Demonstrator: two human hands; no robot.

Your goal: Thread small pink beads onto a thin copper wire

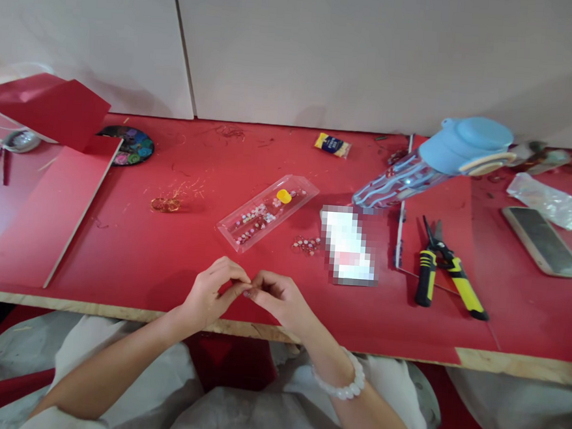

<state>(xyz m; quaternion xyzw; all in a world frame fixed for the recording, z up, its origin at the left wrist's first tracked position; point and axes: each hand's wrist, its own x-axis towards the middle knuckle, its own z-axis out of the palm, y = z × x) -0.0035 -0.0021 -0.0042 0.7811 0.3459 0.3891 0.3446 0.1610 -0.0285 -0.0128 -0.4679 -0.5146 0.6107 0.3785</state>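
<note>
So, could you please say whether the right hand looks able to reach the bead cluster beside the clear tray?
Probably yes: only red tabletop shows between the right hand and the bead cluster, though that hand is pinched beside the left hand and would likely leave it first.

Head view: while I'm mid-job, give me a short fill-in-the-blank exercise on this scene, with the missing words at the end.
1. Of the left hand and right hand, held close together, only the ____ one wears a bracelet at its wrist.
2. In the clear tray, along with the beads, is one bright ____ piece.
3. The bottle has a lid coloured light ____.
4. The handles of the hand tool are yellow and ____.

Missing words: right; yellow; blue; black.
</note>
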